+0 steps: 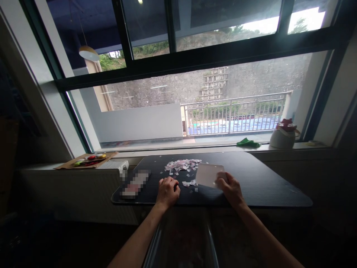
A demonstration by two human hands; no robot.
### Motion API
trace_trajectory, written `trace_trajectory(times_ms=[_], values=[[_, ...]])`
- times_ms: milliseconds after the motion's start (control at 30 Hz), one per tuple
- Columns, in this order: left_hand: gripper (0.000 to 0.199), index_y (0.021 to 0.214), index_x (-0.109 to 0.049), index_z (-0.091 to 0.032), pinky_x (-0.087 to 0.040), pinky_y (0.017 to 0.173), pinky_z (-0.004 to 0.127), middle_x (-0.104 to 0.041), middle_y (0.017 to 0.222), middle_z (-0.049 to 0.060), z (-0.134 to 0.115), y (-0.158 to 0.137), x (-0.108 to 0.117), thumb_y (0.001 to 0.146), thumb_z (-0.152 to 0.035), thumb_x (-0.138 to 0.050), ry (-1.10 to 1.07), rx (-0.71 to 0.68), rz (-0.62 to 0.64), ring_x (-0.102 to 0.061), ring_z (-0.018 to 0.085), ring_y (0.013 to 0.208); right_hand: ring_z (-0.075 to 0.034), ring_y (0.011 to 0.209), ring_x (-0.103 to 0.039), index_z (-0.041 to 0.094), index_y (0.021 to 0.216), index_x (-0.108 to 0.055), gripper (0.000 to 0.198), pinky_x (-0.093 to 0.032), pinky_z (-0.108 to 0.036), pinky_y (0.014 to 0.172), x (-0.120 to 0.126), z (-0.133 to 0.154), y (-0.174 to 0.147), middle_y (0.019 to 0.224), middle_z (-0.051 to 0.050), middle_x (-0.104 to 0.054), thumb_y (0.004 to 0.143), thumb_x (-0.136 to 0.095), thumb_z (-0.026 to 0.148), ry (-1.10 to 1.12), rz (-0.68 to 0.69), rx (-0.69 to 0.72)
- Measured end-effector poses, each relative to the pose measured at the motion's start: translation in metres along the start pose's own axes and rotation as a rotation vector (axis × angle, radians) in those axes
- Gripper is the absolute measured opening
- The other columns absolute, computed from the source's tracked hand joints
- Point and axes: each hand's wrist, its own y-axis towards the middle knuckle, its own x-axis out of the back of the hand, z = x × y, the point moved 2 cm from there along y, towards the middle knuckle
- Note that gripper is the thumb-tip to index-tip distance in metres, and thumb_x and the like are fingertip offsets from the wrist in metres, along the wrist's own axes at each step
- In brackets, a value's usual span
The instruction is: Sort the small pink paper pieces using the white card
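Observation:
My right hand [230, 188] grips a pale, flat rectangular card [208, 175] by its right edge, tilted over the dark table [264, 186]. Just left of the card lies a small group of paper scraps [189, 183]. Behind them spreads a larger pile of torn white and pinkish paper scraps [181, 165]. My left hand [167, 191] rests at the table's front edge with its fingers curled in. Whatever it may hold is hidden. Below the table edge, between my forearms, a clear plastic bin [210, 242] shows dimly.
A blurred-out flat item [136, 184] lies at the table's left end. On the left ledge is a cardboard sheet [67, 163] with colourful items, beside a white radiator [83, 190]. The windowsill holds a green cloth [247, 143] and a white jug-like container [282, 138].

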Motion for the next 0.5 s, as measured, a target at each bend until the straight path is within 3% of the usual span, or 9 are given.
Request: trace_trajectory(times_ms=[100,233,500], values=[[0.016,0.081,-0.065,-0.02,-0.035,0.092,0.04,-0.063,0.088,0.005,-0.0012,-0.0001,0.0016,0.077,-0.019,-0.05,-0.004,0.006,0.001,-0.056,0.021,0.09,-0.017,0.061,-0.054,0.017,0.083,-0.063,0.026,-0.045,-0.029,0.059,-0.0015,-0.0006,0.0009,0.066,-0.001,-0.061,0.068,-0.053,0.034,-0.061,0.045,0.019],[0.015,0.081,-0.065,-0.02,-0.035,0.093,0.04,-0.063,0.088,0.005,-0.003,-0.0004,0.004,0.077,-0.019,-0.05,-0.009,0.012,0.007,-0.056,0.02,0.09,-0.018,0.064,-0.056,0.017,0.084,-0.063,0.026,-0.045,-0.029,0.06,0.0002,-0.0029,0.0017,0.067,-0.002,-0.061,0.07,-0.052,0.036,-0.086,-0.033,0.012],[0.016,0.082,-0.065,-0.021,-0.035,0.093,0.04,-0.063,0.088,0.005,-0.0029,0.0,0.0035,0.077,-0.019,-0.05,-0.006,0.007,0.009,-0.056,0.02,0.09,-0.016,0.06,-0.053,0.017,0.082,-0.063,0.023,-0.043,-0.027,0.056,0.0005,0.0008,-0.0007,0.064,0.0,-0.058,0.068,-0.05,0.031,-0.068,0.004,0.004]])
